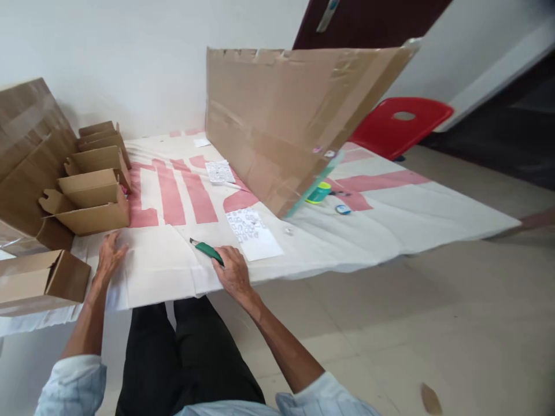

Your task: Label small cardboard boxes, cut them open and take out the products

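Note:
My right hand (233, 271) is closed around a green utility knife (208, 251) at the table's front edge, its tip pointing left and away from me. Near the small cardboard boxes, my left hand (110, 254) rests on the white cloth with its fingers apart and nothing in them. Just beyond it stands an open-topped cardboard box (93, 218), and to its left lies a closed carton (26, 280). A printed sheet of paper (260, 240) lies flat to the right of the knife.
A large cardboard panel (277, 121) stands upright across the table. By its base are a green tape roll (318, 193) and a small blue-and-white round item (343, 210). Another printed sheet (220, 172) lies farther back. A red chair (399, 130) stands behind the table.

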Motion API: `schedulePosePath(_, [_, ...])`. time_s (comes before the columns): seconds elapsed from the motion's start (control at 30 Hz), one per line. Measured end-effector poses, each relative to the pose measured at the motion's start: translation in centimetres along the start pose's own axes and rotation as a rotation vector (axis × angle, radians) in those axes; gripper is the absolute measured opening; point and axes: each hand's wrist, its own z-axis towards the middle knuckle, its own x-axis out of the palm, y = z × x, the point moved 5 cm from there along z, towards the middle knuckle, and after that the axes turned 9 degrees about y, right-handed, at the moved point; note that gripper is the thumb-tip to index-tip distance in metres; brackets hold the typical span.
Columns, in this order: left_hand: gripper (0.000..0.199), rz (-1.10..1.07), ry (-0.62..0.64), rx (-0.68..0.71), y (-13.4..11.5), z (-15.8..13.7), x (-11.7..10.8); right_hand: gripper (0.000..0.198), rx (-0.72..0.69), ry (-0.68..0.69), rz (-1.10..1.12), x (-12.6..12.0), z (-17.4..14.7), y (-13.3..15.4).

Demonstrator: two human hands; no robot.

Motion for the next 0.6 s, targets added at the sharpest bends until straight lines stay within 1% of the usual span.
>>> schedulePosePath(0.07, [0.056,0.005,0.019,0.033,-0.8,-2.0,1.0,0.028,0.024,-0.004,0.001,0.0,0.2,-0.1])
schedulePosePath(0.17, [0.049,0.018,0.044,0.078,-2.2,-5.7,2.7,0.028,0.05,-0.009,-0.003,0.1,0.5,0.0])
schedulePosePath(0.23, [0.044,0.087,0.025,0.081,-3.0,-7.9,3.6,0.028,0.049,-0.019,0.008,0.2,0.6,0.1])
schedulePosePath(0.3, [0.041,0.16,0.01,0.087,-3.6,-9.4,4.1,0.029,0.029,-0.06,0.023,-0.2,0.6,0.0])
schedulePosePath(0.4, [0.042,0.238,0.016,0.093,-4.0,-10.2,4.3,0.032,0.024,-0.158,0.022,-1.6,0.2,-1.2])
schedulePosePath(0.47, [0.043,0.266,0.022,0.1,-4.1,-10.1,4.3,0.034,0.072,-0.203,-0.018,-2.6,-0.5,-2.9])
schedulePosePath(0.6, [0.044,0.289,0.0,0.11,-4.1,-9.7,4.2,0.034,0.17,-0.209,-0.137,-3.7,-2.0,-6.1])
